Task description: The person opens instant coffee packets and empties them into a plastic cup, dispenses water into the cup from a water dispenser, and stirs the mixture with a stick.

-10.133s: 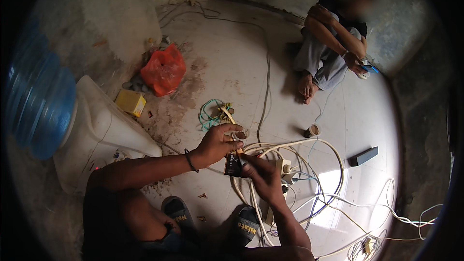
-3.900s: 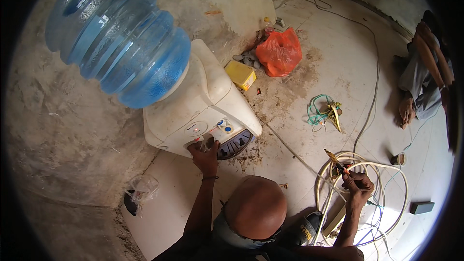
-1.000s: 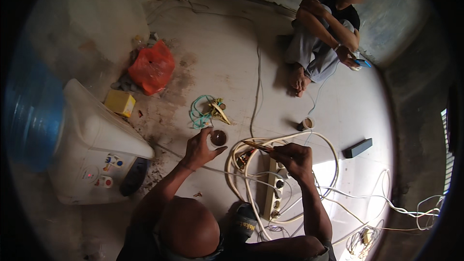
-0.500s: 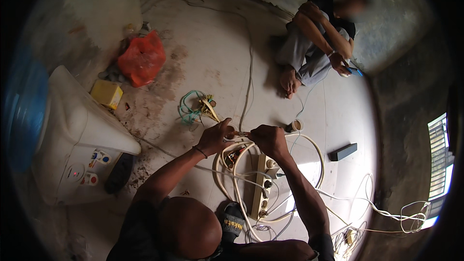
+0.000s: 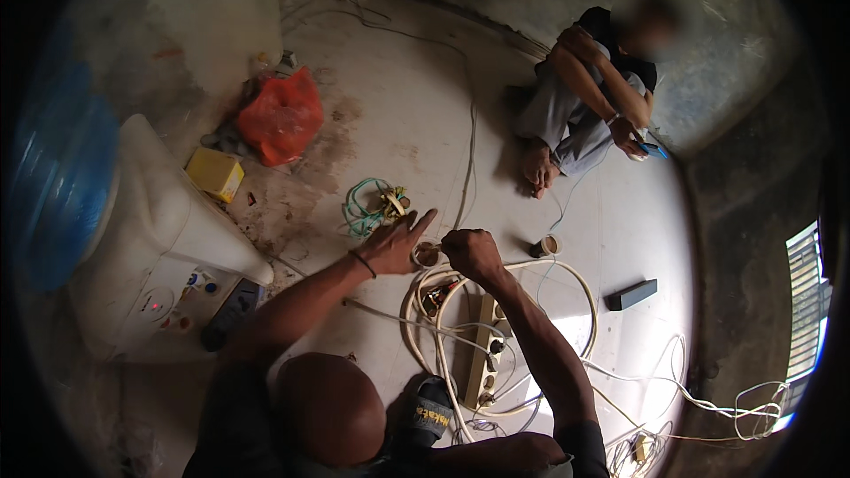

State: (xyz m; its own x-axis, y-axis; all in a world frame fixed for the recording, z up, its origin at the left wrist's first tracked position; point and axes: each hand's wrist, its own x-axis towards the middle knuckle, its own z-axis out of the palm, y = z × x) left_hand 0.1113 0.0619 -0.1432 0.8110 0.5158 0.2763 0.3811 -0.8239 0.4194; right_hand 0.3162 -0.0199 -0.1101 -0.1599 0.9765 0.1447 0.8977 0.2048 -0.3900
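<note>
Standing at the far left, a white water dispenser [image 5: 133, 288] carries a ribbed blue water bottle [image 5: 62, 181], with a yellow box [image 5: 215, 175] and a red plastic bag [image 5: 282, 119] on the pale floor to its right. Next, the left hand [image 5: 392, 246] spreads its fingers apart beside a small cup with brown contents [image 5: 427, 255], contact unclear, and the right hand [image 5: 472, 254] curls closed at the cup's other side, anything gripped being hidden. Farther right come a power strip [image 5: 483, 354] among looped cables [image 5: 594, 319], a second cup [image 5: 545, 246], a seated person [image 5: 589, 106] holding a phone [image 5: 653, 150], and a dark block [image 5: 631, 295].
</note>
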